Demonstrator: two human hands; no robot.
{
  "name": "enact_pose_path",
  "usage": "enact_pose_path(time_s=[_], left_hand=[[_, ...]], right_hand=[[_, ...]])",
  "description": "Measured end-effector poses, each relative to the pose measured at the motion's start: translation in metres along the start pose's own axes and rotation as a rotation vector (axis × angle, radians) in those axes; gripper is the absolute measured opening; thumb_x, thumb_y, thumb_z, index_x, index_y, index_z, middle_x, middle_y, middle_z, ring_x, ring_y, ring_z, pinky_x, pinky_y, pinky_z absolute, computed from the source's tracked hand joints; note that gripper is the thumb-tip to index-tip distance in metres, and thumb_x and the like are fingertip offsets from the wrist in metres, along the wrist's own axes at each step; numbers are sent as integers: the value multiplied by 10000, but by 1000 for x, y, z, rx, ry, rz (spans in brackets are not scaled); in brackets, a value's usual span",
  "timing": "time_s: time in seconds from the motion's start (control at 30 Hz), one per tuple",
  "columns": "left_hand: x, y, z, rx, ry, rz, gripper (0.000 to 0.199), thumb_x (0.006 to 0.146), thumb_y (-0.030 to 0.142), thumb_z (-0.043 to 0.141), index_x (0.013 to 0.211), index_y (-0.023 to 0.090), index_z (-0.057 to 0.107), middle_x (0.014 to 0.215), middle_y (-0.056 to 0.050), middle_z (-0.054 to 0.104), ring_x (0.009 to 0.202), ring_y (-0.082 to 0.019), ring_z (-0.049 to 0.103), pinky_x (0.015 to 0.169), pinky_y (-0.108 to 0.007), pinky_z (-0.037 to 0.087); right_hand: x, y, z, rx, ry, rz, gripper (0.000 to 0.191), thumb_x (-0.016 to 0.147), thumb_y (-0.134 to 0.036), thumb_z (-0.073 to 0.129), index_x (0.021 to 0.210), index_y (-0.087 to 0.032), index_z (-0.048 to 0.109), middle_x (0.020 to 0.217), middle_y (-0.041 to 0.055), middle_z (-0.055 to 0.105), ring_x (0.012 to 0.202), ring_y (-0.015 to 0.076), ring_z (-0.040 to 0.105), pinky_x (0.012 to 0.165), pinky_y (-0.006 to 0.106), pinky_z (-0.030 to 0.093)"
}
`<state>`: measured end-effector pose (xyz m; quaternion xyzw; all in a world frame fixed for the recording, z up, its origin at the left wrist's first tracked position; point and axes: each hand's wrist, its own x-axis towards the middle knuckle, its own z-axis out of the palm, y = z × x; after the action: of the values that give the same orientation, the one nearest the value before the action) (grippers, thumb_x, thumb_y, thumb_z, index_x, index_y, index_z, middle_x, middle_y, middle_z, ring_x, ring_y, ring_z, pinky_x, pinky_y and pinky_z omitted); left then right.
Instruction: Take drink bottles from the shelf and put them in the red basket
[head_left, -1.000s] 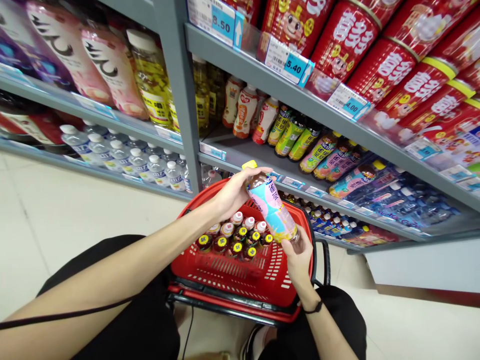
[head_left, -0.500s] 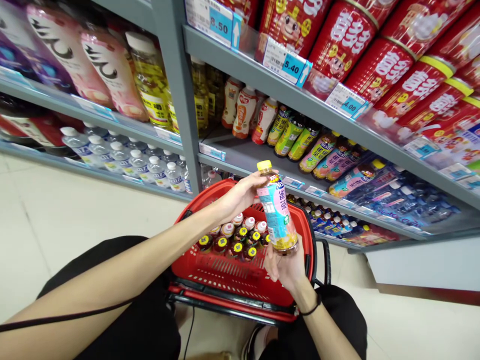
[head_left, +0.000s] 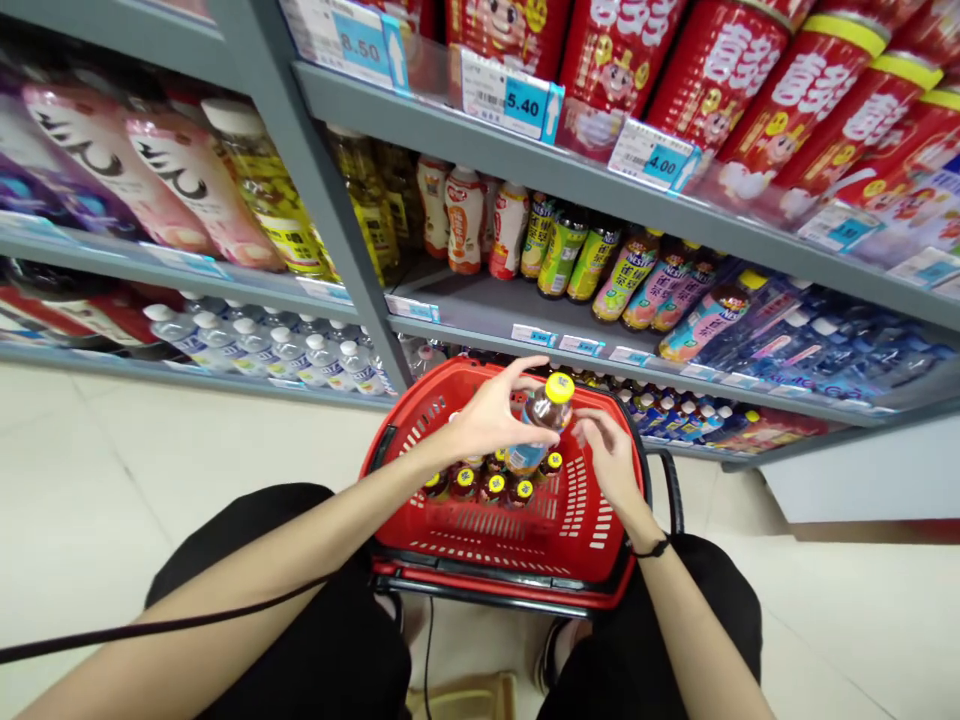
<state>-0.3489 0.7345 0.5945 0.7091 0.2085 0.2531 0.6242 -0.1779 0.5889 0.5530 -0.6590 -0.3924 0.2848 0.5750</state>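
Observation:
My left hand (head_left: 495,412) grips a drink bottle (head_left: 528,458) with a yellow cap and a blue label. The thumb crosses its front and the index finger reaches out behind the cap. This bottle stands nearly upright inside the red shopping basket (head_left: 480,548), over several dark bottles with yellow caps (head_left: 496,489). Whether its base touches anything is hidden. Just right of the bottle, my right hand (head_left: 609,460) is open, fingers loosely bent and apart, holding nothing. It hangs over the basket's right side.
Beyond the basket, a grey shelf (head_left: 480,312) holds small drink bottles (head_left: 628,272). Red cans (head_left: 615,65) fill the shelf above, with price tags along its edge. Clear bottles (head_left: 285,352) stand low on the left. My knees (head_left: 300,600) flank the basket.
The bottle has gone down into the basket and turned more upright. My right hand has let go of its base and moved right. The left hand has lowered with the bottle.

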Motion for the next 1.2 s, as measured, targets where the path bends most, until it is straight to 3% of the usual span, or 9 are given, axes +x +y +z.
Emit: enact_pose_path(time_s=[0.1, 0.23, 0.4, 0.5, 0.6, 0.7, 0.8, 0.93, 1.2], left_hand=[[-8, -20, 19, 226, -113, -3, 1044, 590, 338, 917, 1505, 264, 422, 1252, -107, 706, 1115, -310, 695, 981, -443, 517], [-15, -44, 45, 293, -223, 20, 914, 643, 223, 833, 1466, 253, 438, 1203, -77, 732, 1024, -278, 721, 950, -405, 514], [-11, -57, 64, 225, -336, 24, 883, 651, 309, 869, 1434, 210, 472, 1245, -97, 709, 1055, -264, 700, 927, -365, 532], [2, -50, 52, 368, -494, -3, 740, 649, 259, 845, 1337, 209, 578, 1200, -71, 730, 1068, -253, 692, 943, -344, 521], [13, -36, 20, 492, -615, -94, 582, 688, 276, 808, 1243, 201, 651, 1166, -62, 747, 1064, -226, 697, 936, -295, 517], [15, -21, -15, 737, -590, -218, 512, 767, 344, 747, 1250, 200, 658, 1140, -66, 763, 1043, -213, 711, 881, -256, 522], [10, -10, -39, 1054, -554, -334, 486, 825, 408, 683, 1261, 195, 666, 1169, -112, 761, 1083, -261, 714, 868, -286, 527], [1, -2, -47, 1183, -547, -442, 459, 829, 374, 667, 1201, 106, 702, 1214, -230, 731, 1141, -358, 699, 884, -362, 537], [-12, 12, -46, 1222, -525, -496, 459, 863, 362, 662, 1238, 102, 704, 1279, -232, 706, 1197, -345, 684, 924, -344, 535]], right_hand=[[-8, -5, -3, -108, -62, -154, 269, 941, -422, 627, 1111, -221, 687, 785, -3, 638, 737, 190, 573, 751, 330, 464], [-18, -5, -7, -478, -146, -284, 235, 863, -363, 730, 1059, -238, 693, 747, 5, 615, 763, 223, 536, 724, 339, 436], [-17, -1, -21, -799, -275, -236, 168, 884, -357, 696, 985, -229, 654, 763, 21, 647, 802, 235, 556, 721, 314, 409], [-15, 3, -29, -962, -450, -106, 207, 875, -346, 694, 1028, -221, 631, 838, 19, 699, 832, 219, 618, 723, 285, 381], [-13, 11, -31, -1025, -567, -32, 252, 827, -306, 721, 1049, -217, 640, 856, 16, 727, 770, 202, 662, 666, 269, 354], [-9, 26, -25, -1115, -636, 37, 283, 808, -291, 736, 1059, -188, 655, 866, 54, 737, 800, 234, 695, 679, 282, 387], [-4, 49, -12, -1204, -684, 95, 325, 836, -305, 746, 1109, -151, 658, 940, 88, 740, 898, 259, 705, 787, 336, 476], [-6, 86, 11, -1286, -724, 170, 349, 962, -380, 678, 1223, -152, 636, 1130, 82, 699, 1015, 237, 683, 932, 456, 548], [-27, 144, 22, -1250, -723, 269, 361, 996, -332, 655, 1314, -168, 605, 1257, 98, 659, 1079, 243, 678, 929, 460, 585]])
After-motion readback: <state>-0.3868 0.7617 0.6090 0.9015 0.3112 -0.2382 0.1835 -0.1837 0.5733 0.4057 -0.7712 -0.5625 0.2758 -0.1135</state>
